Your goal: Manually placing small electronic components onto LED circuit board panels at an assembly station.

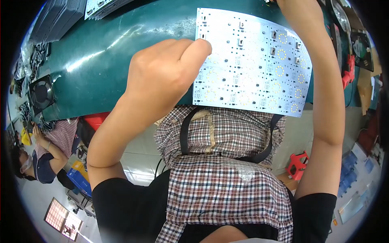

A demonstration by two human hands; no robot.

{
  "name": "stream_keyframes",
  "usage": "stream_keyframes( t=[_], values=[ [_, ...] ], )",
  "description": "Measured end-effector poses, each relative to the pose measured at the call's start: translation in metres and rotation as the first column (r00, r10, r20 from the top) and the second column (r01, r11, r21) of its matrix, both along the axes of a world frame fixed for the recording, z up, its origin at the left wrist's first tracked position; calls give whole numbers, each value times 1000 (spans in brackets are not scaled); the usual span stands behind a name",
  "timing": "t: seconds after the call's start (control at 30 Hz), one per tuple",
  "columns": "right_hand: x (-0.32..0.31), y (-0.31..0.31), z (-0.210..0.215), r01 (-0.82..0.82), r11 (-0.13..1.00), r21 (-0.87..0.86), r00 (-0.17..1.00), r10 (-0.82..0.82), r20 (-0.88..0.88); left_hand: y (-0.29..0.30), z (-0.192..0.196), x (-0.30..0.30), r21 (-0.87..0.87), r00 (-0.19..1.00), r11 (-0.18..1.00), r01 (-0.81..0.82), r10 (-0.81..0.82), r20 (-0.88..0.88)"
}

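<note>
- Board [253, 60], white, thin and flat, of four-sided shape, lies on the desk [105, 87]; its near edge reaches over the desk's near edge, above the checked cloth of the apron [227, 194].
- Its face is smooth and bright, with small black parts, rings of yellowish dots and several little switches [274, 51] in its upper half.
- The left hand [166, 73] is curled over the board's left edge, with the knuckles upward; its fingertips are mostly hidden, so I cannot tell whether they pinch something.
- The right hand [288, 3] is almost wholly cut by the upper edge of the view, and I cannot tell its state.
- The desk has a green, glossy surface with a long streak of light and a scuffed, greyish patch near the board.
- The left hand covers part of the board, and the bare right forearm [326, 77] crosses its right border.
- At the far left are a stack of grey sheets [60, 20] and a square black fan [41, 93].
- To the right is a red tool [349, 72]; below, a red plastic stool [298, 165] is on the floor.
- Another person [44, 168] in checked cloth works at the left.
</note>
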State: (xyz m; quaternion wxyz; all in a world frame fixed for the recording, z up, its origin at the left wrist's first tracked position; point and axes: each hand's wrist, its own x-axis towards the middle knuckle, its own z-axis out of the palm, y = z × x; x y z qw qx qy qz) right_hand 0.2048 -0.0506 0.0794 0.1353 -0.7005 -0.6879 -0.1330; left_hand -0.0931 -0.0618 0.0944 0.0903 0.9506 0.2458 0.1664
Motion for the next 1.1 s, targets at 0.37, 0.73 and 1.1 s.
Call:
stream_keyframes(
  t=[0.37,0.73,1.1],
  values=[
    [16,12,-26,-110,984,143,994,109,14,-2,18,9,44,977,997,70,-60,-205],
    [2,-1,-4,-47,973,226,993,71,-97,6,3,-1,66,993,991,116,-113,-39],
    [13,-40,24,123,987,-104,799,-160,-579,10,2,-5,115,991,985,130,-124,-56]
  ],
)
